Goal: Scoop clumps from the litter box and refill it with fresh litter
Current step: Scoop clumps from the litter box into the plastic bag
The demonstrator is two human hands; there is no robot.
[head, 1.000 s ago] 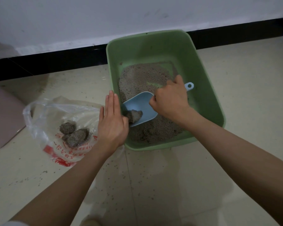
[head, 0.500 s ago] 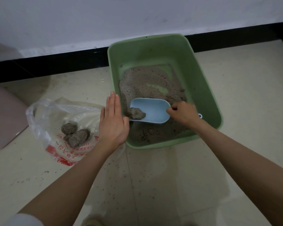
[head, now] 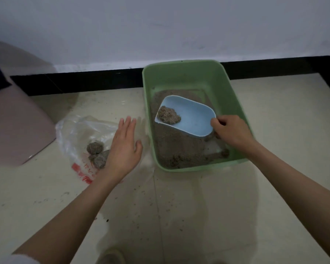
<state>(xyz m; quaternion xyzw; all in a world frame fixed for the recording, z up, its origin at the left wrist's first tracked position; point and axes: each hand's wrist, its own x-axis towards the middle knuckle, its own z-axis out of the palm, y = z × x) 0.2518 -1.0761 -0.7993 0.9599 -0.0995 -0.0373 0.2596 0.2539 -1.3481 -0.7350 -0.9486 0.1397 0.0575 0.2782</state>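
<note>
Down on the tiled floor, the right hand grips the handle end of a blue scoop held above the litter in the green litter box; one clump sits near the scoop's front lip. The left hand is spread flat, fingers straight, holding nothing, just left of the box and over the edge of a clear plastic bag that holds more grey clumps.
</note>
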